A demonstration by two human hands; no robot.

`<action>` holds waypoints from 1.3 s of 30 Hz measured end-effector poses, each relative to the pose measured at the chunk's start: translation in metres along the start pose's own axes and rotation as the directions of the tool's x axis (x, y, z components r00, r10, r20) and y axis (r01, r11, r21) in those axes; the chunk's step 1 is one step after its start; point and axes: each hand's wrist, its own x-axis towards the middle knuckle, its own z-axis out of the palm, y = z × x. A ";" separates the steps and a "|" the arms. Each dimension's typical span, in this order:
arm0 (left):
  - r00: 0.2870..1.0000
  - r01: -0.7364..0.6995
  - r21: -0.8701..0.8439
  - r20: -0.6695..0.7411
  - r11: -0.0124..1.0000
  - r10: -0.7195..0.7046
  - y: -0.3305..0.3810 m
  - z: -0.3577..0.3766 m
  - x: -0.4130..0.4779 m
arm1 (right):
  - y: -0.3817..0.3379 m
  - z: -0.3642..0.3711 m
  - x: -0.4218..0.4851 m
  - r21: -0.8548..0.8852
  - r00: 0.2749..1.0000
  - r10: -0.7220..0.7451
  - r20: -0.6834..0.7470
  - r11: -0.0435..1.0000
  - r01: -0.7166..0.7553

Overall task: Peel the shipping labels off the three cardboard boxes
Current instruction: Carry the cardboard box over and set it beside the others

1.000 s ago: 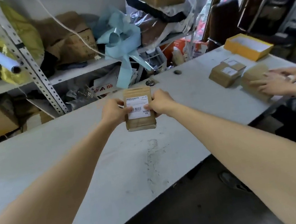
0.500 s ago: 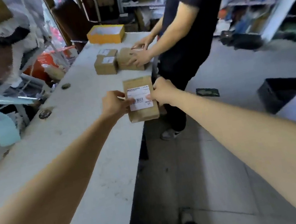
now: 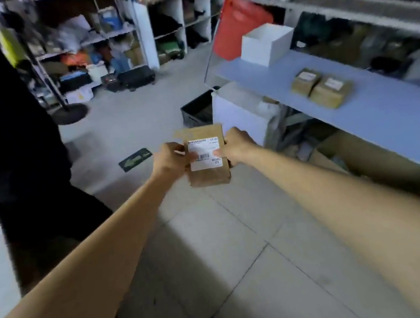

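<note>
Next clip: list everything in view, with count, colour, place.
held cardboard box: one, brown, mid-air between both hands
shipping label: one, white, on its front
table: one, pale blue, right
labelled boxes: two, brown, side by side on table
white box: one, table's far end
red bag: one, beyond white box
black crate: one, floor beside table
other person: one, black clothes, left
left hand: grips box's left edge
right hand: grips right edge, thumb on label

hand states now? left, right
Left hand: grips the cardboard box by its left side.
Right hand: grips the box's right side, thumb on the shipping label.
</note>
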 end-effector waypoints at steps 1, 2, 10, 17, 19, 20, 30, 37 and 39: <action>0.999 -0.008 -0.004 0.044 1.000 0.008 0.013 0.024 0.010 | 0.018 -0.020 0.005 0.019 0.998 0.048 -0.038 0.999 -0.047; 0.996 -0.013 -0.016 0.091 1.000 0.014 0.026 0.048 0.019 | 0.036 -0.039 0.009 0.045 0.993 0.089 -0.074 0.995 -0.086; 0.927 -0.154 0.013 0.349 0.988 0.139 0.105 0.201 0.070 | 0.142 -0.151 0.035 0.125 0.925 0.294 -0.242 0.955 -0.270; 0.868 -0.230 0.082 0.467 0.970 0.166 0.157 0.275 0.158 | 0.183 -0.204 0.113 0.239 0.866 0.382 -0.322 0.918 -0.316; 0.847 -0.228 0.054 0.503 0.972 0.170 0.174 0.295 0.187 | 0.191 -0.220 0.137 0.278 0.847 0.407 -0.341 0.905 -0.322; 0.838 -0.225 0.050 0.520 0.973 0.167 0.182 0.303 0.200 | 0.194 -0.229 0.149 0.285 0.844 0.414 -0.340 0.901 -0.327; 0.752 -0.274 0.083 0.639 0.958 0.160 0.249 0.426 0.299 | 0.263 -0.311 0.246 0.412 0.764 0.550 -0.338 0.816 -0.405; 0.731 -0.180 0.085 0.679 0.980 0.075 0.287 0.529 0.347 | 0.336 -0.377 0.307 0.483 0.710 0.619 -0.335 0.760 -0.435; 0.714 -0.182 0.087 0.697 0.979 0.070 0.298 0.555 0.358 | 0.354 -0.394 0.319 0.492 0.698 0.638 -0.326 0.745 -0.451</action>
